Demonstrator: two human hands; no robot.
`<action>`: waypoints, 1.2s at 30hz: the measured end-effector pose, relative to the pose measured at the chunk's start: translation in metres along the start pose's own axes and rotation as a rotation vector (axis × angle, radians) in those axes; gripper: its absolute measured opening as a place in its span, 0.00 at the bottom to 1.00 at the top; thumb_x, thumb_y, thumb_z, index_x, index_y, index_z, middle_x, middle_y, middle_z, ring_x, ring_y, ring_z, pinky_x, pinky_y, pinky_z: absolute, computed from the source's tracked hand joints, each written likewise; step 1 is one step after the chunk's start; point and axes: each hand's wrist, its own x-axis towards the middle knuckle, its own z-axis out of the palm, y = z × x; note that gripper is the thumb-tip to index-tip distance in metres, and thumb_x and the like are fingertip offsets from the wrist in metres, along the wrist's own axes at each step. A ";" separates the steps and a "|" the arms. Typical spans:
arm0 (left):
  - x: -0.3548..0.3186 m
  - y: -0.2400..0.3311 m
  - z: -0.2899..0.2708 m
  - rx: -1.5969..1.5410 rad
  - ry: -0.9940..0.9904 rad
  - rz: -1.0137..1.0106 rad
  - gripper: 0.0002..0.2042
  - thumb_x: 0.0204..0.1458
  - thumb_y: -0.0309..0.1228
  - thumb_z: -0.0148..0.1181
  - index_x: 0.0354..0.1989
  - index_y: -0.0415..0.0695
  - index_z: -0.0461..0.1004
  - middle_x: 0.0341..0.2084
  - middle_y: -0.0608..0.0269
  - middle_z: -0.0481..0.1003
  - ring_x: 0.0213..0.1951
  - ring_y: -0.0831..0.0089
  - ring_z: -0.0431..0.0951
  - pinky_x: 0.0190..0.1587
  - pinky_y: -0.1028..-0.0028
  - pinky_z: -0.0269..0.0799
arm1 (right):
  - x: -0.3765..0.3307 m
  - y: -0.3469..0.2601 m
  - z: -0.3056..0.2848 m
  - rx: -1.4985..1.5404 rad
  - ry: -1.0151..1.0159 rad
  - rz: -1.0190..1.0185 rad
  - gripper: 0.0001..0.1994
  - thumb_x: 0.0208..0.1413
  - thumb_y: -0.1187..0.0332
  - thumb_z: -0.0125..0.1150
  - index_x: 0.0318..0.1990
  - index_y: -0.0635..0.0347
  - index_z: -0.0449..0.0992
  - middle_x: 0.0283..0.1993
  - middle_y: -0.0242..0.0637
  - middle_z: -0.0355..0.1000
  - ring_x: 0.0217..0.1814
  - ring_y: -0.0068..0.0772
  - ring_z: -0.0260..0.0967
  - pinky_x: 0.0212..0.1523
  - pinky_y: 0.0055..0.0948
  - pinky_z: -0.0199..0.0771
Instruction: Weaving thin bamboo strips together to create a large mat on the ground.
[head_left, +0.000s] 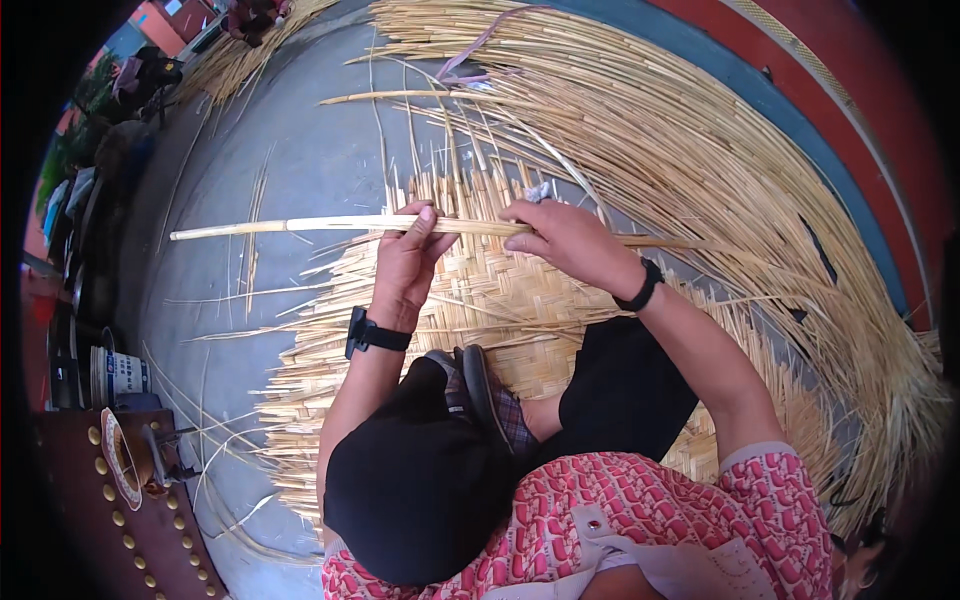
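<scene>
Left hand [405, 262] fingers curled, gripping; right hand [560, 238] closed, gripping; forearms extended forward

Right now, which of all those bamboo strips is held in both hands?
The long pale strip lying crosswise above the woven mat, gripped by left hand and right hand; others lie loose.

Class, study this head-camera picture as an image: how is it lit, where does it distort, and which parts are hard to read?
Head view: even daylight, soft shadows only; the woven mat and both hands, left hand and right hand, are sharp on the long strip; fisheye bends the loose strips into arcs; the corners go black, and the left-edge clutter is small and dim.
</scene>
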 end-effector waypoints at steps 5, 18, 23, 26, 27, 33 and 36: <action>-0.002 -0.005 -0.024 -0.026 0.113 -0.114 0.10 0.58 0.26 0.60 0.46 0.40 0.70 0.36 0.61 0.75 0.40 0.68 0.79 0.44 0.67 0.82 | 0.005 -0.010 0.033 -0.040 -0.017 -0.064 0.15 0.56 0.62 0.63 0.50 0.52 0.76 0.33 0.41 0.71 0.41 0.46 0.70 0.39 0.39 0.71; -0.003 -0.033 -0.095 -0.031 0.292 -0.134 0.15 0.57 0.32 0.64 0.41 0.36 0.66 0.34 0.56 0.74 0.30 0.69 0.79 0.33 0.74 0.83 | 0.014 0.024 0.065 -0.101 0.126 0.057 0.07 0.53 0.67 0.64 0.40 0.53 0.79 0.30 0.38 0.72 0.36 0.43 0.68 0.38 0.37 0.68; -0.007 -0.027 -0.097 -0.042 0.274 0.009 0.14 0.60 0.27 0.59 0.52 0.41 0.66 0.44 0.56 0.74 0.49 0.66 0.76 0.52 0.64 0.79 | 0.005 0.043 0.069 0.046 -0.118 0.161 0.09 0.52 0.69 0.66 0.38 0.57 0.73 0.29 0.39 0.73 0.35 0.38 0.73 0.36 0.36 0.70; -0.010 -0.008 -0.116 -0.056 0.216 0.044 0.13 0.60 0.26 0.57 0.52 0.41 0.67 0.44 0.59 0.74 0.51 0.65 0.76 0.51 0.64 0.80 | 0.003 0.049 0.056 0.217 -0.215 0.231 0.10 0.52 0.69 0.66 0.38 0.59 0.71 0.28 0.38 0.72 0.35 0.35 0.73 0.36 0.34 0.69; -0.012 -0.002 -0.126 -0.034 0.217 0.062 0.13 0.60 0.26 0.57 0.52 0.41 0.67 0.44 0.59 0.74 0.50 0.66 0.77 0.50 0.66 0.80 | 0.004 0.047 0.048 0.218 -0.216 0.230 0.10 0.52 0.69 0.66 0.38 0.59 0.71 0.28 0.38 0.72 0.35 0.35 0.73 0.36 0.34 0.69; -0.005 -0.013 -0.137 -0.019 0.419 0.117 0.13 0.55 0.31 0.66 0.41 0.43 0.67 0.33 0.63 0.75 0.36 0.71 0.80 0.33 0.81 0.80 | 0.004 0.064 0.049 0.283 -0.295 0.192 0.10 0.51 0.71 0.66 0.37 0.58 0.71 0.30 0.41 0.72 0.35 0.44 0.71 0.37 0.39 0.70; -0.005 -0.014 -0.138 -0.096 0.532 0.082 0.11 0.55 0.32 0.66 0.34 0.44 0.68 0.30 0.66 0.75 0.35 0.74 0.80 0.29 0.82 0.79 | 0.011 0.048 0.046 -0.155 0.113 -0.044 0.09 0.51 0.71 0.65 0.36 0.57 0.71 0.28 0.40 0.70 0.33 0.44 0.70 0.38 0.41 0.69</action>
